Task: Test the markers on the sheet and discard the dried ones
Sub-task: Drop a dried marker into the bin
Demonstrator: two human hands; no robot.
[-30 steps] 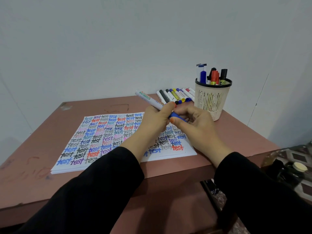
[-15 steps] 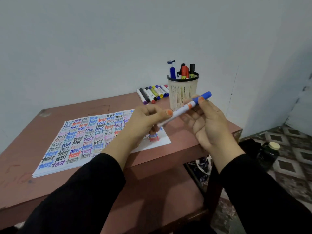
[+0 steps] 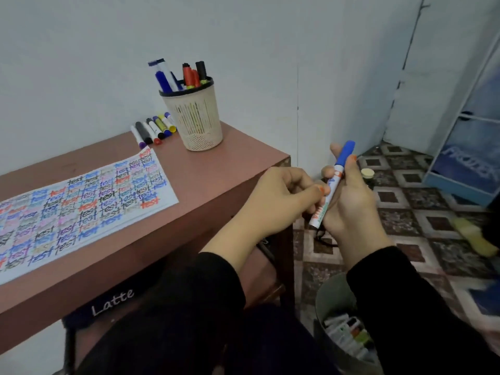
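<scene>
Nearest, low at the right beside the person's black sleeve, stands a round grey-green bin (image 3: 328, 296) on the patterned floor, holding a heap of cast-off markers (image 3: 349, 335); so some discarding is already done.

Above it, off the table's right end, both hands meet on one white-barrelled marker with a blue cap (image 3: 332, 185), cap on and pointing up. The right hand (image 3: 349, 204) is wrapped around the barrel, thumb along its side; the left hand (image 3: 281, 197) pinches the same barrel at its middle with fingertips. By my reading this marker has been judged dry and is bound for the bin below, though whether it wrote cannot be told.

Further off, on the reddish-brown table (image 3: 230, 169), lies the white paper sheet (image 3: 81, 209), almost wholly covered with rows of the word "test" in many colours, which suggests a late stage.

Beyond it, a row of capped markers (image 3: 154, 129) lies by the wall, just beside a beige slotted plastic pen cup (image 3: 196, 117) with several markers upright in it. Which of these await testing I cannot tell.
</scene>
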